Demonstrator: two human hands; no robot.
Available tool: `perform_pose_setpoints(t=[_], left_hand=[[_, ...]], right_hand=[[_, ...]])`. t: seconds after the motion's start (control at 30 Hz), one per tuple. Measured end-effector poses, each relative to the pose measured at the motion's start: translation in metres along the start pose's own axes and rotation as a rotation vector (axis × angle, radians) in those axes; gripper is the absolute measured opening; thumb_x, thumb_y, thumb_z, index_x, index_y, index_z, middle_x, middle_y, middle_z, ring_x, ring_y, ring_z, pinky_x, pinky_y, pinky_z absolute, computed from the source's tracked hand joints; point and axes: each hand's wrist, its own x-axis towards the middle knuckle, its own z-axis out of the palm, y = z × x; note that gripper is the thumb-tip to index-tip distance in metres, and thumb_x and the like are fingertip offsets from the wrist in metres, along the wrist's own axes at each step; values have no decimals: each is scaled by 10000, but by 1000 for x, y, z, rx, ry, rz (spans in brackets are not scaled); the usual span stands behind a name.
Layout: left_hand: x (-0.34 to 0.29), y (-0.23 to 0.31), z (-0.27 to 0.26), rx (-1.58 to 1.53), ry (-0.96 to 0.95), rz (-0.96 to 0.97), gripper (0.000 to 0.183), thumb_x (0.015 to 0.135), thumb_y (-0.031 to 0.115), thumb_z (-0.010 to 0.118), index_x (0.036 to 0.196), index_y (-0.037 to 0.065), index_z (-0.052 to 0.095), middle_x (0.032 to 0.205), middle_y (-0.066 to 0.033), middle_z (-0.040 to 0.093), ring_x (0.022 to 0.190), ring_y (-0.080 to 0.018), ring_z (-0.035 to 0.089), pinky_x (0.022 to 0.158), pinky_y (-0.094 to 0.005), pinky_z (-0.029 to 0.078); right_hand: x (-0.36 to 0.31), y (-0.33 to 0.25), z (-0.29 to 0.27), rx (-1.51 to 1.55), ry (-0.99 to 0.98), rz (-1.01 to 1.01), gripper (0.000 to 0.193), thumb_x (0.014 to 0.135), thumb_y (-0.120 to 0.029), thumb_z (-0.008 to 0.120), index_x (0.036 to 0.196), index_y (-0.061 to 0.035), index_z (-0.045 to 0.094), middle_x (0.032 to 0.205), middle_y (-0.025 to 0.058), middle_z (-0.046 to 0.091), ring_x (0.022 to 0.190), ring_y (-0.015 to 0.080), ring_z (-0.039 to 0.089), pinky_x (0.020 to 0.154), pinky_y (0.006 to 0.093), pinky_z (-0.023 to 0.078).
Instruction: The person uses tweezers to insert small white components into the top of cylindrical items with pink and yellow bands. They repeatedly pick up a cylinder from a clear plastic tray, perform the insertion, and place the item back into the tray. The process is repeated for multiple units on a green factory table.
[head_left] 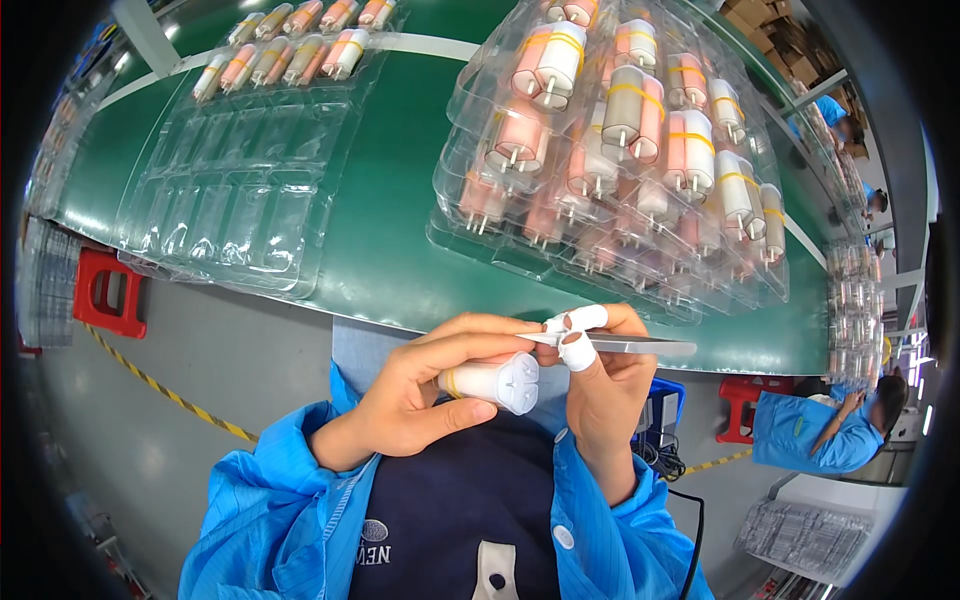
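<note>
At the centre of the frame, the left hand (408, 392) curls round a yellow-banded bundle of cylinders (488, 383), while the right hand (612, 385), close by, pinches a slim metal tool (645, 346). The bundle looks light, firm and smooth-sided, its end probably delicate, so best gripped around its sides.

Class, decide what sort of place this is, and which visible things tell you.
Probably a factory assembly workshop: a long green workbench, stacked clear plastic trays of yellow-banded pink, white and grey cylinders, and a co-worker in a blue work jacket.
</note>
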Motion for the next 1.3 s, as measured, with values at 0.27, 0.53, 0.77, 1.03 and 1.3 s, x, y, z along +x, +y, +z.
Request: perform_pose_setpoints(t=[0.27, 0.53, 0.77, 1.03, 1.3], left_hand=[[-2, -1, -3, 4, 60, -15, 461, 853, 131, 652, 1264, -40, 531, 1206, -135, 512, 1118, -215, 506, 971, -327, 376], [-2, -1, -3, 16, 87, -23, 456, 855, 98, 647, 1275, -33, 524, 1134, -111, 546, 1061, -194, 516, 926, -305, 385], [-2, -1, -4, 36, 80, -10, 462, 856, 112, 649, 1275, -37, 523, 1124, -117, 548, 1049, -196, 519, 915, -300, 391], [-2, -1, -5, 46, 66, -25, 468, 856, 117, 647, 1273, -50, 520, 1120, -118, 541, 1049, -195, 519, 916, -301, 389], [-2, 1, -4, 38, 66, -50, 488, 854, 128, 644, 1275, -80, 508, 1140, -132, 531, 1073, -204, 516, 934, -311, 383]], right_hand=[[1, -12, 0, -18, 12, -157, 213, 820, 54, 650, 1006, 46, 548, 931, 202, 646, 814, 243, 673, 701, 352, 581], [-4, -21, 9, -158, -141, -156, 222, 744, 53, 726, 950, 28, 647, 958, 166, 657, 852, 196, 660, 734, 294, 544], [-1, -21, 10, -248, -118, -143, 187, 747, 9, 742, 921, 17, 676, 904, 148, 680, 804, 183, 668, 696, 282, 541], [-1, -20, 9, -262, -121, -157, 187, 748, 12, 739, 925, 17, 680, 895, 152, 683, 788, 185, 674, 684, 278, 545], [-2, -17, 7, -211, -108, -135, 184, 744, 27, 734, 919, 26, 680, 884, 163, 683, 788, 196, 674, 688, 292, 551]])
